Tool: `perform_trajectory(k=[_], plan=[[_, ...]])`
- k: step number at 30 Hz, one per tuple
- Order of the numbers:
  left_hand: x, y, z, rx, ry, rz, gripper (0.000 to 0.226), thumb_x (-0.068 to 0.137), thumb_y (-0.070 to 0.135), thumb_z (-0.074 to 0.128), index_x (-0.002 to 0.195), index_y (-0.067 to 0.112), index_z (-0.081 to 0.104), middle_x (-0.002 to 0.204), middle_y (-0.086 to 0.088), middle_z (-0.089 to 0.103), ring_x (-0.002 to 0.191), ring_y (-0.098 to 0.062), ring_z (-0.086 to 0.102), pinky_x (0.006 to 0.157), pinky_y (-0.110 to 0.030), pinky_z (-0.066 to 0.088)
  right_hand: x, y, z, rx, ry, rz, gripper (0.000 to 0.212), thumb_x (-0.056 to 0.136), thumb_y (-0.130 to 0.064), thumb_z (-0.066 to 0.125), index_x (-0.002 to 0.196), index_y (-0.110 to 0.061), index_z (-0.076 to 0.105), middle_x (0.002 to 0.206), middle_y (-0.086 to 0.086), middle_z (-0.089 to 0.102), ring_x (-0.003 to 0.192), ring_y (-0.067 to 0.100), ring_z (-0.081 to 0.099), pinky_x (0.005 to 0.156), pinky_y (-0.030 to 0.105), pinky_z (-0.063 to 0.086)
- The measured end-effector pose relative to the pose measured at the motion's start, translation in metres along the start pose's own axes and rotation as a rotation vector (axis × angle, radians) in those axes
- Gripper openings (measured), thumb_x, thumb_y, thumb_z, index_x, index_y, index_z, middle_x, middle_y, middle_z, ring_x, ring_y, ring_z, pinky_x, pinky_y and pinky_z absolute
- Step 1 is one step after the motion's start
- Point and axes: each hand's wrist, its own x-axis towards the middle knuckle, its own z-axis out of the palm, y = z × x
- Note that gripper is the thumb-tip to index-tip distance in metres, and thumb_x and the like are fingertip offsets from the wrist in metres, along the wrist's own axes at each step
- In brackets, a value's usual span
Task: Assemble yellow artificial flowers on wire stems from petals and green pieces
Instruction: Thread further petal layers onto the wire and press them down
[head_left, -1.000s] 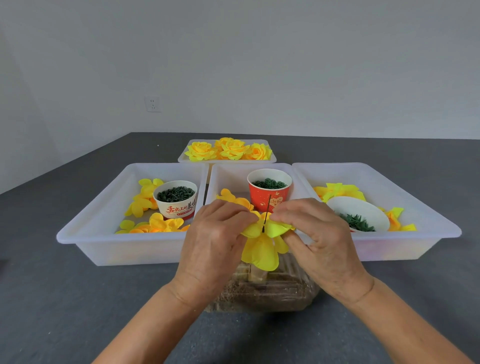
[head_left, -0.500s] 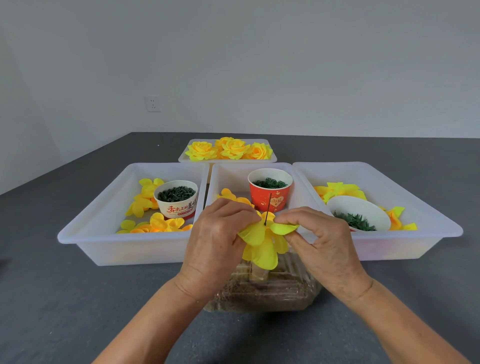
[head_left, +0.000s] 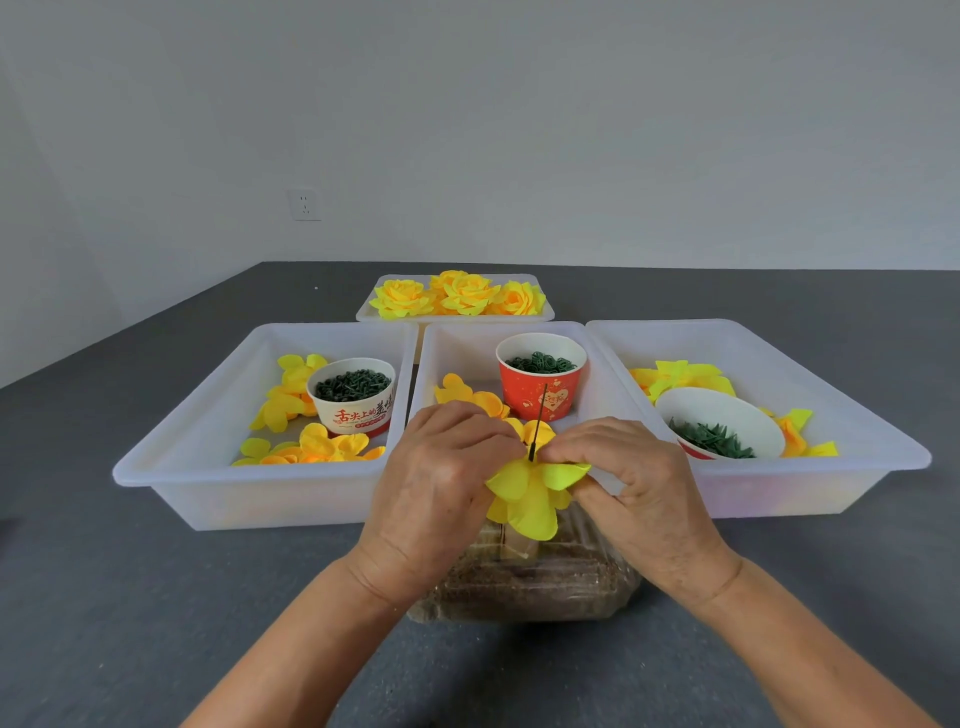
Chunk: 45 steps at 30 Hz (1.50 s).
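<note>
Little has shifted: both hands (head_left: 535, 467) still pinch the yellow flower (head_left: 530, 493), fingertips hiding the wire stem's (head_left: 540, 410) base.

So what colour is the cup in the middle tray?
Red cup with gold print, in the head view.

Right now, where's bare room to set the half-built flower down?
Free: dark tabletop in front of the left tray, and the patch right of the right hand, below the right tray. Middle tray has bare floor behind the red cup. Crowded: centre front, where both hands, left hand included, hold the flower over a clear box.
</note>
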Motion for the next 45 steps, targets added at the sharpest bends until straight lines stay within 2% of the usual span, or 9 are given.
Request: perform_trajectory(k=[6,11,16,21,26,29,34,39,45], plan=[[0.001,-0.003,0.000,-0.036,0.023,-0.019,0.020,0.072,0.008,0.064,0.090,0.007,0.073,0.089,-0.002,0.071,0.090,-0.016,0.052,0.077,-0.031,0.041,0.003,-0.001,-0.003,0.108,-0.051,0.148,0.015,0.073,-0.008,0.065,0.084,-0.012,0.075,0.081,-0.006,0.072,0.078,0.006,0.061,0.073,0.024,0.049],[0.000,0.007,-0.006,-0.212,-0.025,-0.215,0.033,0.069,0.011,0.066,0.102,0.011,0.071,0.096,0.001,0.070,0.092,-0.018,0.061,0.079,-0.033,0.050,0.007,-0.001,-0.004,0.165,-0.097,0.166,0.014,0.074,-0.001,0.069,0.082,-0.012,0.074,0.079,-0.008,0.071,0.077,0.002,0.063,0.072,0.013,0.049],[0.000,0.020,-0.008,-0.399,-0.012,-0.413,0.037,0.069,0.040,0.062,0.097,0.019,0.071,0.093,0.014,0.065,0.093,0.001,0.055,0.079,-0.006,0.040,0.007,-0.002,-0.006,0.192,-0.111,0.187,0.018,0.075,-0.004,0.071,0.087,-0.018,0.074,0.081,-0.016,0.069,0.078,-0.004,0.063,0.073,0.012,0.050],[0.004,0.023,-0.004,-0.358,-0.055,-0.461,0.023,0.068,0.031,0.081,0.087,0.020,0.072,0.090,0.013,0.066,0.088,-0.003,0.056,0.075,-0.011,0.040,0.011,-0.003,-0.010,0.185,-0.154,0.208,0.025,0.071,0.005,0.071,0.084,-0.016,0.075,0.079,-0.018,0.068,0.077,-0.003,0.064,0.071,0.010,0.050],[0.003,0.023,-0.003,-0.364,-0.065,-0.508,0.019,0.071,0.019,0.078,0.089,0.022,0.072,0.092,0.012,0.067,0.090,-0.006,0.057,0.077,-0.013,0.041,0.017,-0.001,-0.015,0.221,-0.221,0.265,0.025,0.075,0.006,0.070,0.084,-0.017,0.076,0.083,-0.011,0.072,0.082,-0.001,0.065,0.077,0.012,0.049],[0.003,0.022,-0.004,-0.340,-0.067,-0.494,0.020,0.070,0.018,0.080,0.089,0.019,0.074,0.095,0.011,0.068,0.093,-0.007,0.058,0.079,-0.015,0.043,0.018,0.000,-0.018,0.242,-0.247,0.263,0.019,0.078,0.000,0.071,0.086,-0.016,0.076,0.087,-0.006,0.073,0.085,0.003,0.066,0.082,0.023,0.052],[0.000,0.019,-0.004,-0.142,-0.066,-0.311,0.021,0.062,0.023,0.074,0.081,0.015,0.076,0.093,0.002,0.072,0.089,-0.023,0.065,0.079,-0.036,0.048,0.015,-0.001,-0.018,0.205,-0.279,0.149,0.015,0.077,0.001,0.069,0.085,-0.010,0.076,0.088,-0.001,0.071,0.084,0.005,0.064,0.079,0.025,0.051],[-0.006,0.014,-0.002,-0.038,-0.015,-0.120,0.022,0.075,0.029,0.060,0.080,0.012,0.074,0.089,0.002,0.071,0.082,-0.023,0.063,0.078,-0.033,0.041,0.011,-0.004,-0.017,0.151,-0.284,0.070,0.012,0.078,-0.008,0.067,0.086,-0.009,0.075,0.089,-0.001,0.071,0.083,0.008,0.065,0.075,0.028,0.051],[-0.008,0.009,-0.005,0.028,0.000,0.005,0.017,0.075,0.013,0.061,0.084,0.010,0.075,0.090,0.001,0.072,0.081,-0.025,0.064,0.079,-0.036,0.041,0.010,-0.002,-0.017,-0.015,-0.243,-0.025,0.016,0.076,-0.009,0.066,0.089,-0.012,0.074,0.088,-0.004,0.072,0.083,0.012,0.065,0.072,0.040,0.053]])
